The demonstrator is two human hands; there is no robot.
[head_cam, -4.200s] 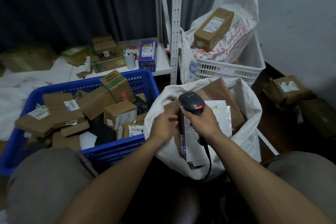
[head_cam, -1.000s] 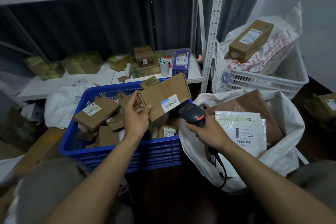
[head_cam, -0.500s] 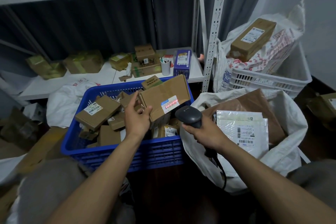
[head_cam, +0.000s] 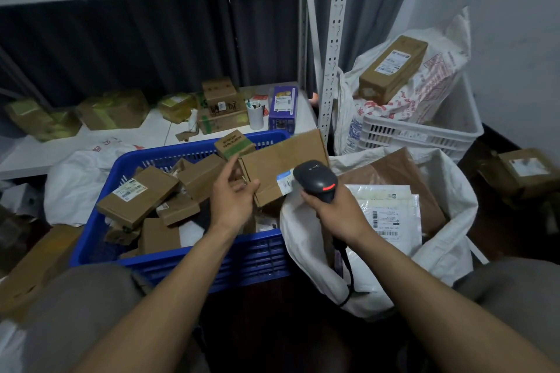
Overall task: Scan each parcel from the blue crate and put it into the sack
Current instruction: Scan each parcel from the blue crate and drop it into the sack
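My left hand [head_cam: 231,200] pinches the left end of a flat brown cardboard parcel [head_cam: 280,165], holding it above the right end of the blue crate [head_cam: 188,257]. Its white and blue label faces me. My right hand [head_cam: 336,209] grips a black barcode scanner [head_cam: 315,180], whose head partly covers that label. Several more brown parcels lie in the crate. The white sack [head_cam: 448,245] stands open to the right, with a white mailer [head_cam: 391,215] and a brown envelope inside.
A white metal shelf [head_cam: 163,130] behind the crate carries boxes, a cup and a purple carton. At the back right a white basket [head_cam: 418,133] holds a printed bag and a long box. More boxes [head_cam: 521,172] sit on the dark floor, far right.
The parcel has shifted right toward the sack. The scanner now sits right in front of the label, and the red scan line seen on the label half a second ago is gone.
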